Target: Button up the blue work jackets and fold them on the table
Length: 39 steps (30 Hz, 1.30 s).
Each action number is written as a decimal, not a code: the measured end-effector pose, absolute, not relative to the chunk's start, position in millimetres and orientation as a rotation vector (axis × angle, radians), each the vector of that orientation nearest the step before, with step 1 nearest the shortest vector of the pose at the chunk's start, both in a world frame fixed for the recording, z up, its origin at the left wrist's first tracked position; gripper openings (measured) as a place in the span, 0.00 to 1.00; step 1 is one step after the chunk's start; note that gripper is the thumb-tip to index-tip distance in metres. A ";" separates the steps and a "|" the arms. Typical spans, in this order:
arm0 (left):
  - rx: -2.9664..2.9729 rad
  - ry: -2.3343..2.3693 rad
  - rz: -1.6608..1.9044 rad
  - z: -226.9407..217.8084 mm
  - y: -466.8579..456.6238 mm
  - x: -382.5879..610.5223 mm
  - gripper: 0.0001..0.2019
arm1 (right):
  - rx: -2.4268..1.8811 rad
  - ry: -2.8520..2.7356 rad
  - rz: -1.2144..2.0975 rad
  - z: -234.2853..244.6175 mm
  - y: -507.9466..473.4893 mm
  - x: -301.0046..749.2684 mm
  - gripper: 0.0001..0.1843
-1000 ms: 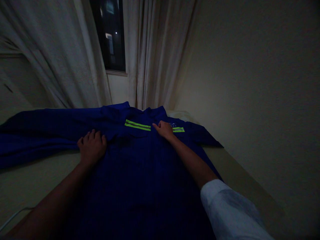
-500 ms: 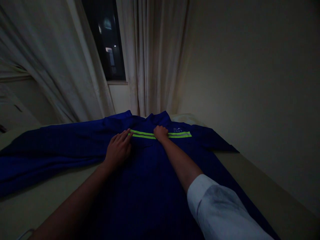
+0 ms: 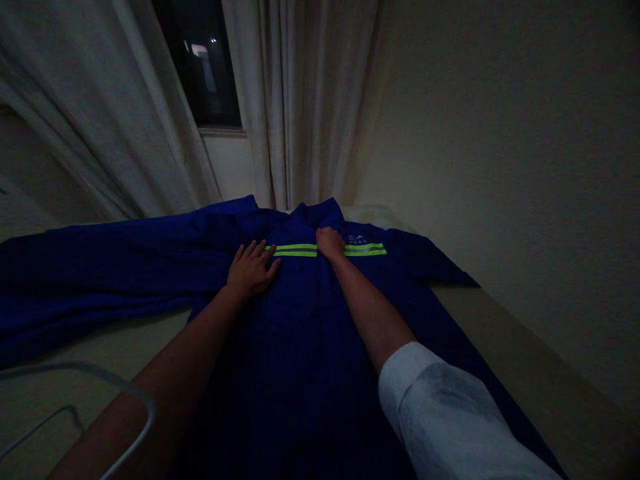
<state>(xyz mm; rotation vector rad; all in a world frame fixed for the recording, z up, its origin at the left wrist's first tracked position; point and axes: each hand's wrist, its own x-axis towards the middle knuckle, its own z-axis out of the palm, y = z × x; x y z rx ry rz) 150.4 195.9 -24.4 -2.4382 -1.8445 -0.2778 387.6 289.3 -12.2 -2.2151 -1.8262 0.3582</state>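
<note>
A: Position of the blue jacket (image 3: 280, 380)?

B: Spread front up on a pale surface (image 3: 135, 333). Landmark: its collar (image 3: 323, 215), at the far end. Long axis runs from the collar back toward the wearer; one long sleeve (image 3: 100, 267) stretches out left of the collar.

A: Left hand (image 3: 253, 270)?

B: Palm down, fingers spread, grasping nothing. Near side of the collar and left of it, fingertips at the outer end of a lime stripe (image 3: 295, 251).

A: Right hand (image 3: 330, 243)?

B: Curled up, just on the near side of the collar, at the front opening (image 3: 319, 287), touching. Whether cloth is pinched inside: cannot tell.

A: Which hand is nearer the opening?

B: The right, being on it. The left is a little apart, with a stretch of the stripe between them.

A: Anything else?

B: A pale cable (image 3: 115, 381) looped by the left forearm, well to the near side of the collar.
</note>
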 end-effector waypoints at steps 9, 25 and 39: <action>-2.409 -1.900 -0.257 -23.4 195.5 154.1 0.33 | -2.103 -1.843 0.336 -3.4 295.1 416.9 0.25; -2.522 -1.497 -0.453 9.7 131.0 174.5 0.22 | -0.881 -2.744 0.662 69.9 6.5 444.2 0.16; -2.943 -1.057 -0.424 -21.9 -141.5 176.4 0.39 | -0.405 -2.876 0.229 14.5 -145.3 435.5 0.20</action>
